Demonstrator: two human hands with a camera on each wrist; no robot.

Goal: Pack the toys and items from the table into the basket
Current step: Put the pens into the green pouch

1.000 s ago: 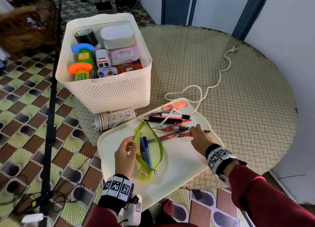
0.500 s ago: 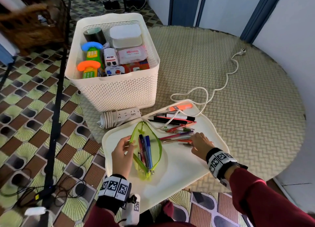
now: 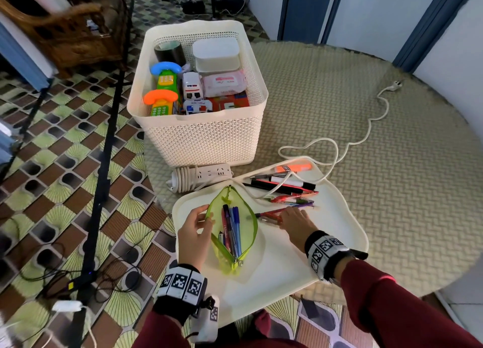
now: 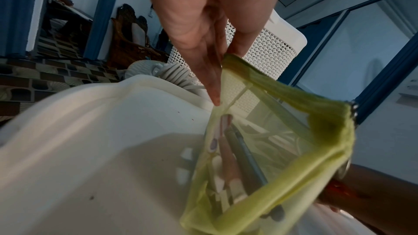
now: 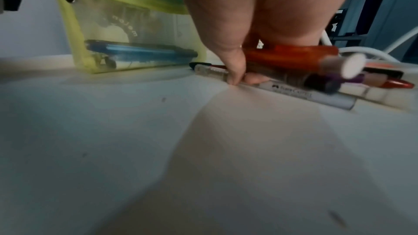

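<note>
Pinching the rim of the open green pencil pouch [image 3: 233,232] on the white tray [image 3: 339,245], the left hand [image 3: 194,236] is spreading its mouth while the right hand [image 3: 296,223] is gripping a red pen [image 5: 289,54] from the loose pens [image 3: 287,188]; the basket [image 3: 201,138] is sitting just beyond the tray.

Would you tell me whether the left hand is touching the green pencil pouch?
Touching. In the left wrist view, the left hand pinches the pouch's green zipper edge between thumb and fingers, holding its mouth open; the head view agrees.
</note>
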